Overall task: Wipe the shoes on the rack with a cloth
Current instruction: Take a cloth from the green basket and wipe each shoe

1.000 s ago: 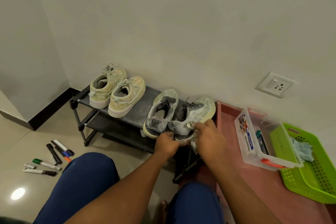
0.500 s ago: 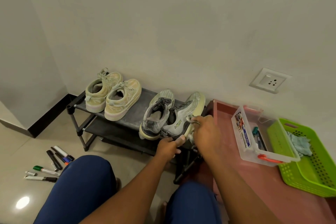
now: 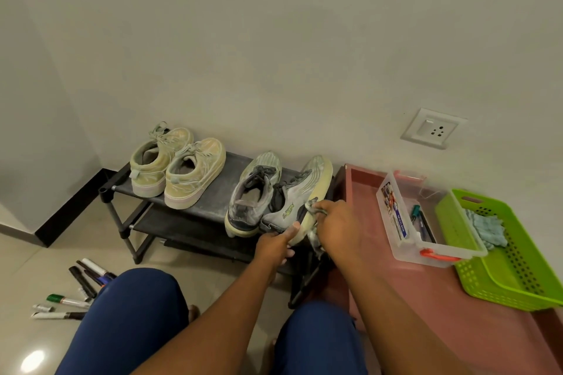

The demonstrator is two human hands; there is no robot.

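Note:
A low black shoe rack (image 3: 210,195) stands against the wall. On its top shelf sit a pair of beige sneakers (image 3: 179,167) at the left and a grey running shoe (image 3: 253,192) to their right. The second grey running shoe (image 3: 295,195) is tipped onto its side, pale sole facing right. My left hand (image 3: 275,245) grips its heel. My right hand (image 3: 335,225) presses a crumpled grey cloth (image 3: 312,207) against the sole edge; most of the cloth is hidden under the hand.
Several markers (image 3: 76,289) lie on the tiled floor at the left. A reddish ledge (image 3: 396,289) at the right carries a clear plastic box (image 3: 408,222) with pens and a green basket (image 3: 511,259) holding a blue cloth (image 3: 487,228). My blue-clad knees fill the bottom.
The right grey shoe has been tipped from upright onto its side, sole now facing right. My right hand with the cloth moved from the shoe's upper to the sole edge.

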